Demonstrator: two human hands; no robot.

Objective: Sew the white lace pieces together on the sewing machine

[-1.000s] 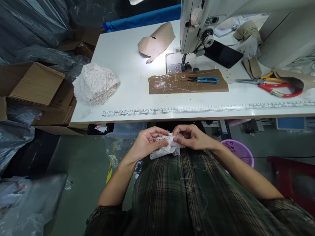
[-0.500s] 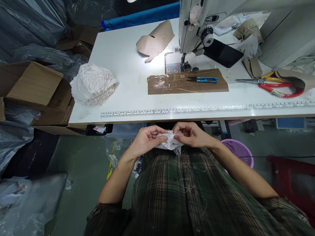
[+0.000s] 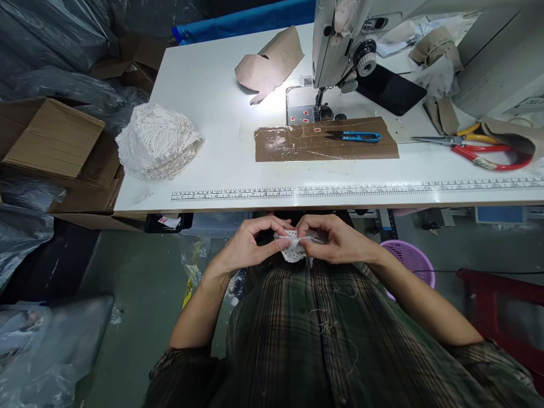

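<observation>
A small piece of white lace fabric (image 3: 293, 250) is pinched between both hands, just below the table's front edge and above the lap. My left hand (image 3: 258, 241) grips its left side with thumb and fingers closed. On the other side my right hand (image 3: 329, 238) pinches the lace, its thumb close to the left thumb. Part of the cloth is hidden behind the fingers. On the table to the left lies a pile of similar white lace pieces (image 3: 157, 141).
A sewing machine (image 3: 340, 51) stands on the white table (image 3: 221, 113). Blue thread snips (image 3: 355, 136) lie on brown cardboard (image 3: 289, 150). Scissors with red and orange handles (image 3: 480, 150) are at the right. A printed ruler (image 3: 323, 191) runs along the front edge. A purple basket (image 3: 410, 260) sits below.
Both hands have shifted slightly and the lace between them is folded differently, its lower part now hanging further left. The view has moved a little. Things on the table stay put.
</observation>
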